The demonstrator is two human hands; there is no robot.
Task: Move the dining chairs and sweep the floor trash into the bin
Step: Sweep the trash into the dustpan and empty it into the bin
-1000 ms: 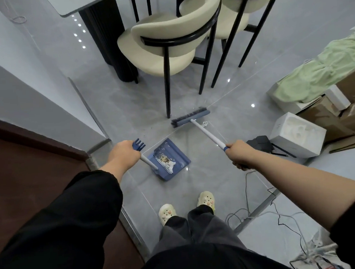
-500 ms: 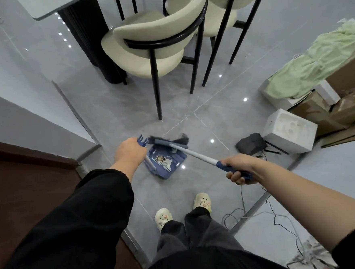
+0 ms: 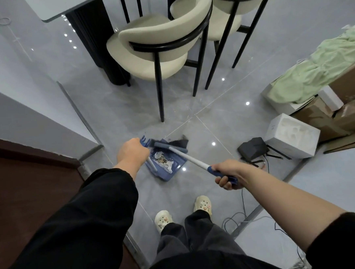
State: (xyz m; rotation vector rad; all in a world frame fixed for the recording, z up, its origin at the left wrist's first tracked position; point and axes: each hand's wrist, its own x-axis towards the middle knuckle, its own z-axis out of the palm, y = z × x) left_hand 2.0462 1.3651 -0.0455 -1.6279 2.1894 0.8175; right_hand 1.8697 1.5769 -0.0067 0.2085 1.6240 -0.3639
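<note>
Head view: the left hand (image 3: pixel 131 152) grips the handle of the blue plastic dustpan (image 3: pixel 166 164), which rests on the grey tiled floor (image 3: pixel 201 103) holding scraps. The right hand (image 3: pixel 227 174) clenches the white-handled broom (image 3: pixel 186 155), bristles at the pan's mouth, near the cream dining chairs (image 3: pixel 156 49)

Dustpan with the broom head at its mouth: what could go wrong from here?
1. The dustpan already holds scraps; the left hand grips only its handle, so a hard push from the broom might shift it and spill them.
2. Cables lie on the floor by the right foot; a step back could snag them.
3. The nearest chair has a leg close to the pan, so the broom could knock it.
</note>
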